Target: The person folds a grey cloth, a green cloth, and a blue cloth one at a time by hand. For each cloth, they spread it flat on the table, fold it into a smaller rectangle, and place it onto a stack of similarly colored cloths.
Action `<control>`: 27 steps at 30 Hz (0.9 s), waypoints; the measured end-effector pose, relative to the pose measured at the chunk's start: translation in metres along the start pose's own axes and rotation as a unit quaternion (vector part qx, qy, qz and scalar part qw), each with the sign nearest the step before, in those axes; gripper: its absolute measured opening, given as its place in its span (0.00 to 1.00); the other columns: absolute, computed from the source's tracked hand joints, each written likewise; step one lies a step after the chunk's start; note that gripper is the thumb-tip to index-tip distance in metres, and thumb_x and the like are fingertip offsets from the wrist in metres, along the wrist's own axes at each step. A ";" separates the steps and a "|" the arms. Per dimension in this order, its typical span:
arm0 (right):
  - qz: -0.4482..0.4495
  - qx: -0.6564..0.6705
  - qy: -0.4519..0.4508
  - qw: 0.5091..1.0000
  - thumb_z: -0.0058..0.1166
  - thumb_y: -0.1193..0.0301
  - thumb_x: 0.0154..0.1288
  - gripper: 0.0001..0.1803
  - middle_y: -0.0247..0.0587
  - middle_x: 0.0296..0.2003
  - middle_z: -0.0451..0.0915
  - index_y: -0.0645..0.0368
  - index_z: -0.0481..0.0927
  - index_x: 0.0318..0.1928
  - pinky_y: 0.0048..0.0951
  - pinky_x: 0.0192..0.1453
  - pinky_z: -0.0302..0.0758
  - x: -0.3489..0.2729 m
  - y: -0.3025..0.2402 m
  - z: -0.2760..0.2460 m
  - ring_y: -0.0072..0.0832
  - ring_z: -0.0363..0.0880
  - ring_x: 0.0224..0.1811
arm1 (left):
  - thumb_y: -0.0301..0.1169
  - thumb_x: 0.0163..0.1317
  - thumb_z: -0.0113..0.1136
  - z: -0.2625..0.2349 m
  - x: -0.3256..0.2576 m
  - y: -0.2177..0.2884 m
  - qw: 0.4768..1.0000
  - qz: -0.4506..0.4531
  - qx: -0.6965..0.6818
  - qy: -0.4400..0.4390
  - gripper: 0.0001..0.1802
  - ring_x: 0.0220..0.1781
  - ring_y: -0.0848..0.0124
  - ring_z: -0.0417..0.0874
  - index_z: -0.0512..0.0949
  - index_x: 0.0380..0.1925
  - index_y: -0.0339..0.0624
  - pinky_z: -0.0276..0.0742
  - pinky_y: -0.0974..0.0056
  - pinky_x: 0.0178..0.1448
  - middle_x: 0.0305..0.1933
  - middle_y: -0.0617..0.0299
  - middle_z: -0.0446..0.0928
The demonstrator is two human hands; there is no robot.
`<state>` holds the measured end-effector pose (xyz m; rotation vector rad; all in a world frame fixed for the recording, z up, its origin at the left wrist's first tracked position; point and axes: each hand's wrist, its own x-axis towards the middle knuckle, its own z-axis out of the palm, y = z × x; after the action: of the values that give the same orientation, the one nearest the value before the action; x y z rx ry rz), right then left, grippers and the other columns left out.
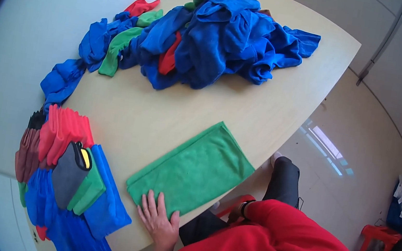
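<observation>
A green cloth (194, 169), folded into a flat rectangle, lies slantwise near the table's front edge. My left hand (159, 221) rests on its lower left corner, palm down with the fingers apart, gripping nothing. My right arm in its red sleeve (276, 216) bends down past the table edge toward my lap. A dark band circles that wrist, and the fingers are hidden in shadow. To the left of my left hand are stacks of folded cloths: red (65, 135), blue (107, 200), green (89, 189), brown (27, 153) and a grey one (69, 175) with dark edging.
A big loose heap of crumpled blue cloths (220, 39), mixed with green and red ones, covers the far part of the pale wooden table (125, 108). More crumpled cloths trail along the wall side. On the floor at right stands a red plastic stool (377, 245).
</observation>
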<state>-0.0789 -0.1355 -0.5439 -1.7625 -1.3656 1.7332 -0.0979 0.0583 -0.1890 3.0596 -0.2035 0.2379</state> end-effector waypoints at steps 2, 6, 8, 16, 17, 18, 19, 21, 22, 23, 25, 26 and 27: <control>-0.020 0.007 -0.004 1.000 0.40 0.53 0.69 0.26 0.41 0.51 0.77 0.60 0.75 0.54 0.35 0.61 0.65 0.002 0.001 0.002 0.33 0.71 0.56 | 0.51 0.62 0.46 0.001 0.005 0.001 1.000 0.008 0.016 -0.008 0.33 0.70 0.46 0.55 0.64 0.61 0.40 0.46 0.41 0.70 0.67 0.46 0.59; -0.061 0.017 -0.023 0.998 0.40 0.53 0.69 0.26 0.43 0.51 0.77 0.60 0.75 0.54 0.35 0.61 0.65 -0.002 0.009 -0.007 0.35 0.71 0.56 | 0.56 0.62 0.43 0.016 0.007 -0.011 1.000 0.021 0.011 -0.015 0.35 0.69 0.43 0.56 0.65 0.59 0.40 0.47 0.38 0.69 0.67 0.44 0.58; -0.076 0.015 -0.041 0.996 0.41 0.52 0.69 0.26 0.43 0.51 0.77 0.60 0.75 0.54 0.36 0.61 0.65 -0.007 0.014 -0.011 0.35 0.71 0.56 | 0.57 0.62 0.43 0.018 0.008 -0.018 1.000 0.014 0.006 -0.018 0.36 0.69 0.42 0.56 0.65 0.59 0.40 0.46 0.36 0.68 0.67 0.43 0.58; -0.088 0.001 -0.084 0.993 0.41 0.51 0.67 0.27 0.46 0.52 0.77 0.60 0.75 0.54 0.37 0.61 0.66 -0.043 0.021 -0.031 0.38 0.72 0.56 | 0.58 0.63 0.41 0.014 0.007 -0.018 1.000 0.015 -0.004 -0.024 0.35 0.68 0.42 0.56 0.63 0.60 0.44 0.46 0.34 0.68 0.66 0.44 0.60; -0.083 -0.006 -0.088 0.993 0.41 0.51 0.67 0.27 0.47 0.52 0.77 0.60 0.75 0.54 0.37 0.61 0.66 -0.048 0.022 -0.032 0.38 0.72 0.56 | 0.58 0.62 0.42 0.010 0.006 -0.012 0.999 0.002 -0.013 -0.032 0.35 0.68 0.42 0.56 0.64 0.60 0.44 0.45 0.34 0.68 0.66 0.44 0.60; -0.077 -0.012 -0.090 0.993 0.41 0.51 0.67 0.28 0.47 0.52 0.77 0.60 0.75 0.54 0.37 0.61 0.66 -0.054 0.023 -0.032 0.38 0.72 0.56 | 0.57 0.62 0.43 0.007 0.007 -0.008 0.999 -0.007 -0.022 -0.037 0.34 0.69 0.42 0.56 0.64 0.59 0.44 0.45 0.34 0.68 0.66 0.44 0.60; -0.069 -0.018 -0.092 0.993 0.41 0.51 0.67 0.28 0.47 0.52 0.77 0.60 0.75 0.54 0.37 0.61 0.66 -0.060 0.025 -0.030 0.39 0.72 0.56 | 0.57 0.62 0.43 0.005 0.008 -0.004 0.999 -0.016 -0.032 -0.041 0.34 0.69 0.43 0.57 0.65 0.59 0.45 0.45 0.34 0.68 0.66 0.44 0.60; -0.056 -0.033 -0.088 0.994 0.41 0.51 0.66 0.28 0.48 0.52 0.77 0.60 0.75 0.54 0.37 0.60 0.66 -0.074 0.030 -0.029 0.39 0.73 0.56 | 0.56 0.61 0.45 0.002 0.006 -0.001 0.999 -0.022 -0.034 -0.030 0.33 0.69 0.43 0.56 0.66 0.59 0.44 0.45 0.34 0.68 0.66 0.44 0.60; -0.051 -0.042 -0.084 0.994 0.41 0.51 0.66 0.28 0.48 0.52 0.77 0.60 0.75 0.54 0.38 0.60 0.66 -0.078 0.033 -0.029 0.40 0.73 0.56 | 0.55 0.61 0.46 0.001 0.005 0.001 0.998 -0.023 -0.038 -0.032 0.33 0.69 0.43 0.56 0.66 0.58 0.44 0.45 0.34 0.68 0.66 0.44 0.60; -0.051 -0.052 -0.085 0.994 0.41 0.50 0.66 0.28 0.49 0.52 0.77 0.60 0.75 0.54 0.38 0.60 0.66 -0.079 0.034 -0.024 0.40 0.73 0.56 | 0.54 0.61 0.47 0.001 0.001 0.003 0.998 -0.027 -0.043 -0.038 0.32 0.69 0.43 0.56 0.67 0.58 0.43 0.44 0.35 0.69 0.66 0.44 0.60; -0.052 -0.081 -0.080 0.992 0.41 0.50 0.66 0.28 0.49 0.52 0.77 0.60 0.75 0.54 0.38 0.60 0.66 -0.087 0.040 -0.021 0.41 0.73 0.56 | 0.52 0.59 0.49 -0.001 -0.001 0.004 0.998 -0.030 -0.042 -0.026 0.32 0.69 0.43 0.56 0.68 0.57 0.42 0.44 0.36 0.69 0.67 0.44 0.60; -0.056 -0.096 -0.074 0.991 0.42 0.50 0.66 0.29 0.50 0.52 0.77 0.60 0.75 0.54 0.38 0.60 0.66 -0.090 0.043 -0.018 0.41 0.73 0.56 | 0.49 0.58 0.51 -0.001 0.001 0.004 0.999 -0.022 -0.041 -0.024 0.31 0.70 0.44 0.56 0.68 0.57 0.41 0.44 0.37 0.70 0.67 0.44 0.60; -0.065 -0.120 -0.069 0.988 0.42 0.50 0.65 0.29 0.50 0.52 0.77 0.60 0.75 0.54 0.38 0.60 0.66 -0.093 0.045 -0.016 0.41 0.73 0.56 | 0.48 0.57 0.52 -0.002 0.001 0.004 0.999 -0.022 -0.033 -0.016 0.32 0.70 0.44 0.56 0.68 0.58 0.41 0.44 0.37 0.70 0.67 0.45 0.60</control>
<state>-0.0291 -0.2248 -0.5199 -1.6511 -1.7716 1.7075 -0.0979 0.0541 -0.1867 3.0010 -0.1428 0.1751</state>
